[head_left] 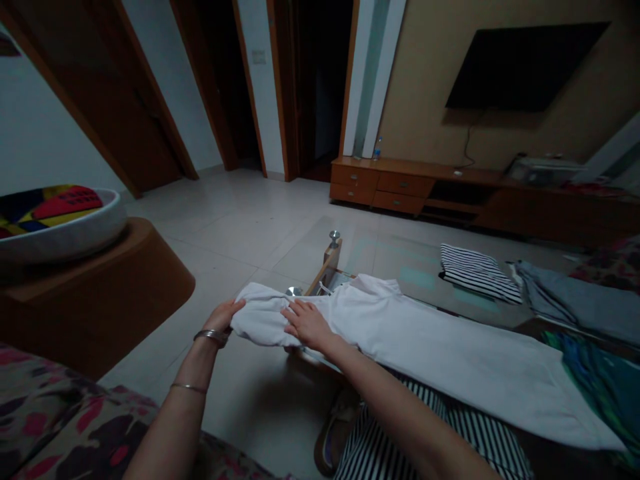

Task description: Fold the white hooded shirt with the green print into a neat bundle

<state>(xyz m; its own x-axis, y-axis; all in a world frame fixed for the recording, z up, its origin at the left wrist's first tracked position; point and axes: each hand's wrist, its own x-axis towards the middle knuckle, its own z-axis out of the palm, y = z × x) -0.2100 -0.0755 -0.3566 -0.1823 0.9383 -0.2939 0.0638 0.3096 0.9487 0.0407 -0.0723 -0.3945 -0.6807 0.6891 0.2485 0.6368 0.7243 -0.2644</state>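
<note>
A long white garment (440, 353) lies stretched across a glass table (395, 267) in front of me. My left hand (223, 317) grips the garment's left end, fingers curled around the cloth; bracelets sit on that wrist. My right hand (306, 323) lies flat on the white cloth just right of the left hand, fingers stretched out, pressing it down.
A folded black-and-white striped cloth (477, 272), a grey garment (575, 300) and a blue-green cloth (600, 380) also lie on the table. A floral sofa (60, 413) is at bottom left, a wooden stand with a bowl (65, 227) left, a TV cabinet (450, 193) beyond.
</note>
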